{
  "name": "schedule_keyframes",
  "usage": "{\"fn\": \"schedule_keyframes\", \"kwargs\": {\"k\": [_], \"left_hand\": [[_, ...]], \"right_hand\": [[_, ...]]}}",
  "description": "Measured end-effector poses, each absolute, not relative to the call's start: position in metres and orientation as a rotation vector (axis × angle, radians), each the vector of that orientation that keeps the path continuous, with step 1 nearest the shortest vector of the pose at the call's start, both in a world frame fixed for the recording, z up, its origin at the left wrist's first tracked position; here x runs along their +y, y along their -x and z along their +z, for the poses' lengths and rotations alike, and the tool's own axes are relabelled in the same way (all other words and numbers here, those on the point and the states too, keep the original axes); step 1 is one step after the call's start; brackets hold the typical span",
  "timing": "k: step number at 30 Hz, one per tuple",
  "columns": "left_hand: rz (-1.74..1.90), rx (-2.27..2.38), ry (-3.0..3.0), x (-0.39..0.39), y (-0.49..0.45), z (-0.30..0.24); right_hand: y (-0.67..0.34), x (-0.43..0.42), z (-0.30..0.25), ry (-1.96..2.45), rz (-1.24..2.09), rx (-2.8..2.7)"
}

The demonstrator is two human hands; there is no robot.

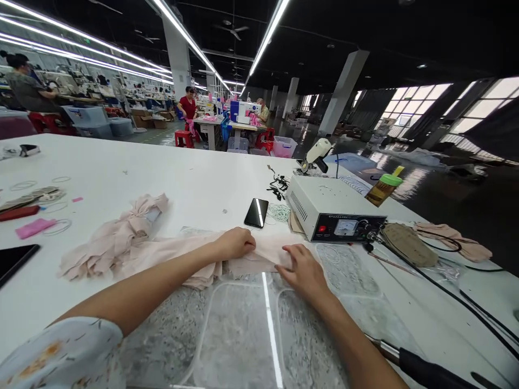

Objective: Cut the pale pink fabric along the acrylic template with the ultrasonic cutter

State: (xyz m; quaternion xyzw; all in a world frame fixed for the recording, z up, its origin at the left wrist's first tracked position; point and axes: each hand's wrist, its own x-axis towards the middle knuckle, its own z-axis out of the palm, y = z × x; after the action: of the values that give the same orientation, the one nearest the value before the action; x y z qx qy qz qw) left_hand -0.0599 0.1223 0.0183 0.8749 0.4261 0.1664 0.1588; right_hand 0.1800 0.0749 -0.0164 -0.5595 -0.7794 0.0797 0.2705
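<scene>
"Pale pink sheer fabric (267,249): where does it lie?"
"Across the centre of the frame, at the top edge of a glossy grey-marbled sheet (239,329)."
"And the grips?"
"Left hand (236,243): curled tight, fingertips pinching the fabric. Right hand (303,270): half open, thumb and forefinger parted, touching the fabric's right end. A flat black phone (256,212) lies just above."

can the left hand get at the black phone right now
Probably yes: the black phone lies just beyond the left hand, with nothing apparent between them, though that hand would likely need to leave the pale pink fabric first.
</scene>
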Motion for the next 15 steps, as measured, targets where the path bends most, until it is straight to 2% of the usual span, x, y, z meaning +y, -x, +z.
{"fn": "schedule_keyframes", "kwargs": {"k": [7,15], "left_hand": [[0.486,1.194,-2.58,0.097,0.057,0.046],[0.328,0.84,-2.608,0.022,0.078,0.055]], "right_hand": [[-0.17,0.073,-0.014,1.547,-0.029,-2.158],[-0.193,0.03,-0.021,1.39,-0.208,-2.244]]}}
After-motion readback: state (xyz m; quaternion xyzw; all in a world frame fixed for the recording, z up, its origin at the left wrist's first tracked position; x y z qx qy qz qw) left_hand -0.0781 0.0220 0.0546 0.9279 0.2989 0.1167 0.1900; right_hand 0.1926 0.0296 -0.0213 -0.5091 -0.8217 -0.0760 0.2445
